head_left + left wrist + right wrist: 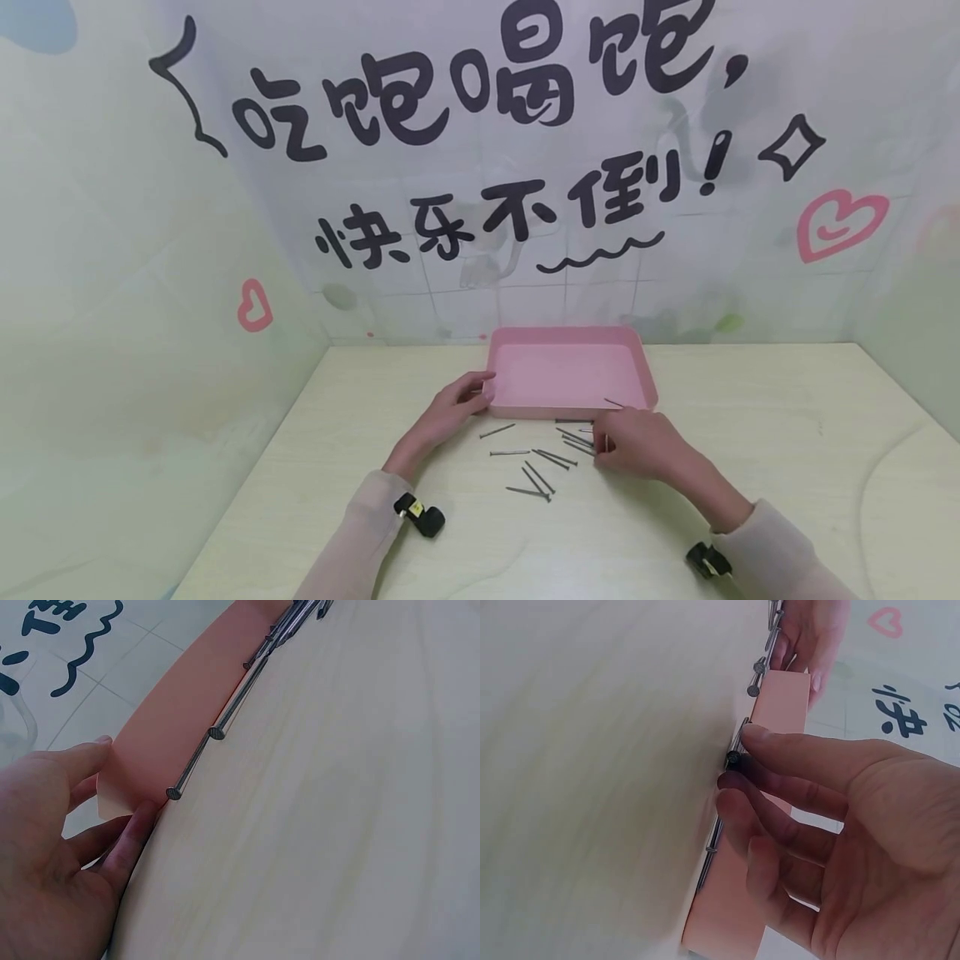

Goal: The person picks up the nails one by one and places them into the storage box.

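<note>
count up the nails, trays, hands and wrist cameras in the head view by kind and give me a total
Slim grey metal nails: at least 10; the right hand hides part of the cluster
Shallow pink rectangular tray: 1
Left hand and right hand: 2
Black wrist-worn cameras: 2
Total: at least 15

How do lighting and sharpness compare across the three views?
Head: bright, fairly even, no strong glare on the tray. Left wrist: dimmer, nails at the top merging into a dark cluster. Right wrist: also dim, a soft shadow on the table, a nail head almost black beside the fingertips.
</note>
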The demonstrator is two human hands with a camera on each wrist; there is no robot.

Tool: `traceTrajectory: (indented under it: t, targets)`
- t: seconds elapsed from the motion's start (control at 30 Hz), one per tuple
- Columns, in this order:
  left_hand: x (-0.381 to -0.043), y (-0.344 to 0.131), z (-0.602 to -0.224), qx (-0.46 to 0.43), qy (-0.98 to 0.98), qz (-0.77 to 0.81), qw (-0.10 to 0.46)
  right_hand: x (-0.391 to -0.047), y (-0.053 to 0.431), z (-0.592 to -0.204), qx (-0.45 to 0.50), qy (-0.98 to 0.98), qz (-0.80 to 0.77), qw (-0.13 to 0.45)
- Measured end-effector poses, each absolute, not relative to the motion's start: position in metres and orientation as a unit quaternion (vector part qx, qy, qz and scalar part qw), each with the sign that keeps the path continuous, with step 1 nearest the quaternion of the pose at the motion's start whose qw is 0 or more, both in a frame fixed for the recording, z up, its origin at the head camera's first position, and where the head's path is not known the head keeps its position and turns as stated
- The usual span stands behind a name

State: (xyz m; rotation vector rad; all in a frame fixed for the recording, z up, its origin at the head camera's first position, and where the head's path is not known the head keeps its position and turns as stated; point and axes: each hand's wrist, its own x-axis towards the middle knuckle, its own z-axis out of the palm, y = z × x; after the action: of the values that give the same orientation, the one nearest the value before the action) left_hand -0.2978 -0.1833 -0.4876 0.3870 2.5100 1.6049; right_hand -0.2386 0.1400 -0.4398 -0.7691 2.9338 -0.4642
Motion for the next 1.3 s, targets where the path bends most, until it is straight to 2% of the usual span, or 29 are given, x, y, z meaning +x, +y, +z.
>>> traceTrajectory:
  t: [1.3]
  targets:
    - [-0.2988,-0.1829,-0.4900,0.132,0.836,0.530,0.063,-0.2349,0.1425,-0.4381,-0.223,0.962,-0.153,0.041]
